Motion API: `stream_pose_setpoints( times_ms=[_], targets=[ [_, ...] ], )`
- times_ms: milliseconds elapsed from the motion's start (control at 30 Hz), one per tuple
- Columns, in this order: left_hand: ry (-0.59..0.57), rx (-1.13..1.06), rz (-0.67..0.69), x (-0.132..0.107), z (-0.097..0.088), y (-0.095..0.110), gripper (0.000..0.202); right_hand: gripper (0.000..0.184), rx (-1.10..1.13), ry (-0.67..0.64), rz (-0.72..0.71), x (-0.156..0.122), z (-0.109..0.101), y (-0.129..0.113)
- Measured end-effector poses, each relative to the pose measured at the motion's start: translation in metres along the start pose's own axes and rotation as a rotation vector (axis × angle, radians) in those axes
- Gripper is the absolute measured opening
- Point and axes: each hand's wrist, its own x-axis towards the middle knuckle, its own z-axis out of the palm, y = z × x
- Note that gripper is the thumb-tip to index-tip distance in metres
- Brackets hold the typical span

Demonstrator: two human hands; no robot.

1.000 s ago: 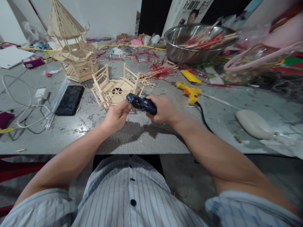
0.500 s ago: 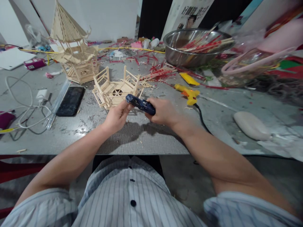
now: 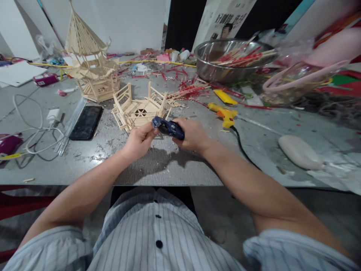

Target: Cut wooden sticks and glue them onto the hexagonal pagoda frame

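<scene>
My right hand (image 3: 192, 135) is closed around a dark blue tool (image 3: 168, 127), held just above the grey table (image 3: 158, 165). My left hand (image 3: 138, 140) pinches at the tool's front tip with fingers pressed together; whether something small sits between them I cannot make out. Just beyond both hands stands a low wooden-stick frame (image 3: 138, 109) with upright posts. A taller stick pagoda (image 3: 90, 66) stands behind it to the left.
A black phone (image 3: 86, 122) and a white charger with cable (image 3: 52, 116) lie at the left. A yellow glue gun (image 3: 224, 113) with a black cord lies right of my hands. A steel bowl (image 3: 225, 60) holds red sticks, and a white oval object (image 3: 299, 151) lies far right.
Both hands with the blue tool have drifted slightly away from me, toward the stick frame. The view has tilted a little; nothing else on the table has moved.
</scene>
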Motion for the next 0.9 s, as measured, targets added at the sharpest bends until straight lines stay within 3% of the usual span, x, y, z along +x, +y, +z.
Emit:
stream_pose_setpoints(
  times_ms=[333, 600, 900],
  targets=[
    [0.008, 0.012, -0.028, 0.0029, -0.0001, 0.0023, 0.041, 0.03, -0.056, -0.017, 0.048, 0.0003, -0.0015, -0.0028],
    [-0.032, 0.009, -0.119, 0.0025, -0.0012, 0.0013, 0.041, 0.031, -0.087, -0.083, 0.105, 0.0022, -0.0044, -0.0073],
    [-0.094, -0.286, -0.192, 0.0046, -0.0007, 0.0016, 0.046, 0.033, -0.105, -0.07, 0.075, 0.0007, -0.002, -0.0042]
  ],
)
